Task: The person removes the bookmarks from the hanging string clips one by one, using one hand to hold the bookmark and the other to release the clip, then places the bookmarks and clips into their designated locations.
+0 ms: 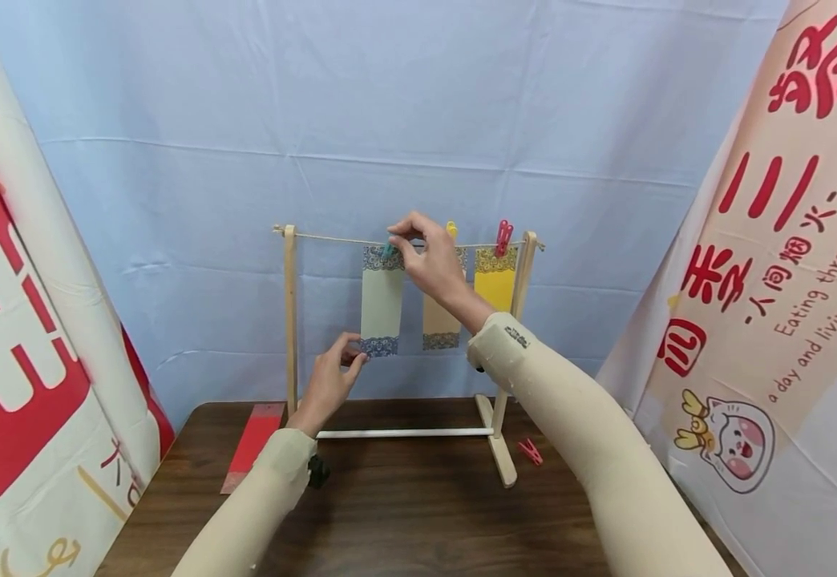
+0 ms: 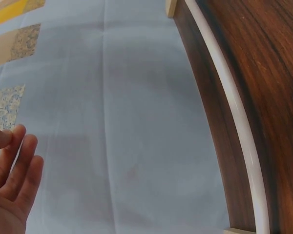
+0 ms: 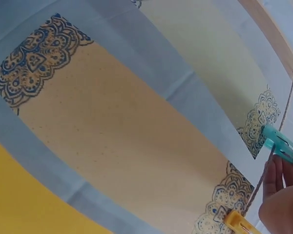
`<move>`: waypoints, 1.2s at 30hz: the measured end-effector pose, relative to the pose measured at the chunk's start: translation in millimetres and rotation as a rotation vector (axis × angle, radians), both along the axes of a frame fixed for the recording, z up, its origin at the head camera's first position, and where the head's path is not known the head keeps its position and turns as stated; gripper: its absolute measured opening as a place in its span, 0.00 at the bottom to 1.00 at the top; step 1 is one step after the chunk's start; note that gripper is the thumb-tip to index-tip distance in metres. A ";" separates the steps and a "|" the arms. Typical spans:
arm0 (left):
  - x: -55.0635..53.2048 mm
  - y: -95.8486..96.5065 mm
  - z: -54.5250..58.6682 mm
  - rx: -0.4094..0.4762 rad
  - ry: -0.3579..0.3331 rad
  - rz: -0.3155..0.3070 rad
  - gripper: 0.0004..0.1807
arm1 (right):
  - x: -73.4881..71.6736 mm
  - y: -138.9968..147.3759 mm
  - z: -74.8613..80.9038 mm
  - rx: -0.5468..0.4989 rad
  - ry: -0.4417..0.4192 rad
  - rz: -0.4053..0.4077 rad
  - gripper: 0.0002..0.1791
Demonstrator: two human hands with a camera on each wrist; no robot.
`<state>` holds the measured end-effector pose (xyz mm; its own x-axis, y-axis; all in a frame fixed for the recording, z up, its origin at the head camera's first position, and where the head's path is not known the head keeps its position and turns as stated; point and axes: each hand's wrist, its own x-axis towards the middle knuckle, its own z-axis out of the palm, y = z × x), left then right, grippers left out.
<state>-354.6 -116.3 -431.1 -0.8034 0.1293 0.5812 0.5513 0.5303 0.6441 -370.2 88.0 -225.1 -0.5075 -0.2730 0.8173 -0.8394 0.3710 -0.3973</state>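
A pale green paper strip with blue lace-patterned ends hangs from a string on a wooden frame. At its top edge my right hand pinches a teal clothespin, which sits over the string and the strip. My left hand is at the strip's lower left corner, thumb and index finger pinching it, the other fingers extended. Beside it hang a peach strip under a yellow clothespin and a yellow strip under a red clothespin. My right hand partly hides the peach strip in the head view.
A red strip lies on the dark wooden table at the left. A pink clothespin lies right of the frame's foot. A white bar joins the frame low down. Light blue cloth hangs behind.
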 end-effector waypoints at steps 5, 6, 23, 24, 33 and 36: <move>0.2 -0.1 -1.3 0.009 0.003 0.002 0.16 | 0.2 0.7 -2.1 -0.021 0.039 -0.005 0.05; 0.1 -0.2 -1.7 0.010 0.007 0.004 0.16 | 0.1 0.5 -2.2 -0.024 0.046 -0.007 0.05; 8.6 -3.5 -3.8 0.000 -0.005 0.025 0.16 | 1.8 0.7 -4.8 -0.084 0.149 0.022 0.07; 9.3 -4.0 -3.9 -0.001 -0.007 0.028 0.16 | 2.3 0.9 -5.1 -0.088 0.151 0.026 0.07; 14.4 -7.1 -5.9 0.008 -0.006 0.027 0.16 | 5.8 4.0 -9.7 -0.099 0.144 0.039 0.11; 15.9 -8.1 -7.1 0.003 0.008 0.036 0.16 | 6.9 4.9 -11.4 -0.113 0.131 0.051 0.12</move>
<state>-338.7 -124.4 -438.2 -0.8031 0.0988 0.5876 0.5368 0.5479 0.6416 -363.3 92.9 -236.6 -0.3829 -0.1987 0.9022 -0.9031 0.2862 -0.3202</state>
